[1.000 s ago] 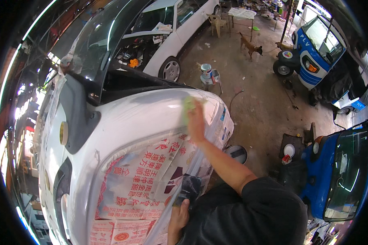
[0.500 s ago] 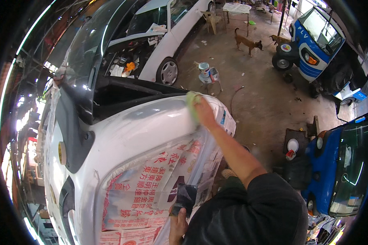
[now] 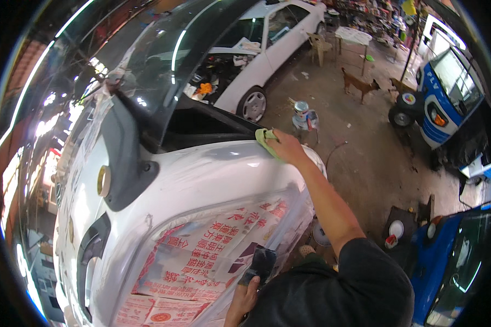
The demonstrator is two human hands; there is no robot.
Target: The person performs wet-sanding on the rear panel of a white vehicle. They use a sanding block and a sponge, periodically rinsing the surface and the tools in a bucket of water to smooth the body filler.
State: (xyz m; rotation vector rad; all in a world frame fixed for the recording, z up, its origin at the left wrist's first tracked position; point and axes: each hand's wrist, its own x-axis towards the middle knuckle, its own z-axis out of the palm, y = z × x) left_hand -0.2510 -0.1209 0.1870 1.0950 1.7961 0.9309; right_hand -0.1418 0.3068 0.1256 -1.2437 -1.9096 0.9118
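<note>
My right hand [image 3: 282,146] grips a light green cloth [image 3: 264,141] on the upper edge of a white vehicle body panel [image 3: 207,174], which has grey dull patches and smudges, beside a dark opening [image 3: 204,125]. My left hand [image 3: 246,294], low in the view, holds a dark, thin sheet [image 3: 263,261] over the printed paper [image 3: 191,256] that masks the window area. A roll of tape [image 3: 103,181] is at the grey plastic trim [image 3: 123,152] on the left.
A white car [image 3: 240,82] with its engine bay exposed stands beyond, near a can on a stool [image 3: 301,114], a plastic chair [image 3: 319,46] and a table [image 3: 352,35]. A dog [image 3: 357,84], blue-and-white three-wheelers [image 3: 442,103] and a blue vehicle [image 3: 425,267] are to the right.
My right hand has moved with the cloth to the panel's upper edge. The view has shifted, so the surroundings sit lower and further right. My left hand still holds the dark sheet.
</note>
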